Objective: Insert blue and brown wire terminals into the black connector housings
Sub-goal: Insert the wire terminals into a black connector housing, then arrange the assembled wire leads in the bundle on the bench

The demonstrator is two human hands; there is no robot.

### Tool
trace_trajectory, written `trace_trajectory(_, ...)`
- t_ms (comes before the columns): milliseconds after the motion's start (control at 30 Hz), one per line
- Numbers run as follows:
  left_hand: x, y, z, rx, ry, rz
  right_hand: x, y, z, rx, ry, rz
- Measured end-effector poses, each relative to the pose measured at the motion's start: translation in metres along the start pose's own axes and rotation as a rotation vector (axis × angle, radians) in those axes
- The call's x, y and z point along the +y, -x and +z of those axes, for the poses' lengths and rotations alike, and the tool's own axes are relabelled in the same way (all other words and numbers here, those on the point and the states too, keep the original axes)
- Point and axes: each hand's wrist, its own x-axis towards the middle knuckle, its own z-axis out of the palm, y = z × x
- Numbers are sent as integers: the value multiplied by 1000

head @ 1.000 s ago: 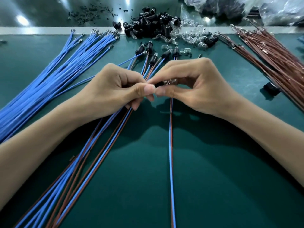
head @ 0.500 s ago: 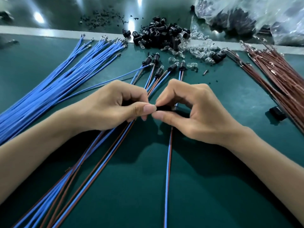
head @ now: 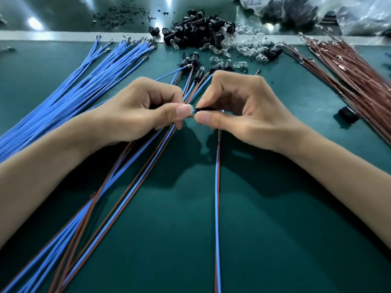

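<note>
Right hand pinches housing; left hand pinches wires

— Which housing is in use?
— A small black connector housing, lying level over mid-desk in the right hand's thumb-and-forefinger grip.
— And its wires?
— The left hand pinches blue and brown at its left end. They are probably the wire pair that runs straight to the near edge.
— The stock?
— Loose blue wires fan out at far left and brown wires at far right. A heap of black housings sits far centre, and one stray housing lies beside the brown wires.
— Finished ones?
— Several fitted housings lie just past the hands, and their paired wires slant to the near left.
</note>
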Motion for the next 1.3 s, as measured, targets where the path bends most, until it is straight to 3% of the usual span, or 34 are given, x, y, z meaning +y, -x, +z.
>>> trace_trajectory(300, -1, 0, 9, 277, -44, 37, 4, 1, -9, 145, 213, -1)
trace_trajectory(367, -4, -1, 6, 388, -202, 77, 6, 0, -8, 128, 332, -15)
trace_trajectory(500, -24, -4, -20, 611, -780, 90, 9, -2, -5, 44, 483, -53)
trace_trajectory(567, -34, -3, -31, 620, -888, 60, 8, -2, -5, 55, 526, -48)
trace_trajectory(667, -41, -2, -32, 622, -905, 38, 7, -10, -9, 217, 549, -10)
trace_trajectory(833, -40, -2, -30, 618, -895, 76, 27, -76, -55, 387, 816, 297)
trace_trajectory(967, -40, 1, -29, 630, -871, 86, 46, -105, -74, 215, 848, 577)
trace_trajectory(1300, -37, 2, -27, 597, -843, 149, 50, -118, -67, 250, 974, 650)
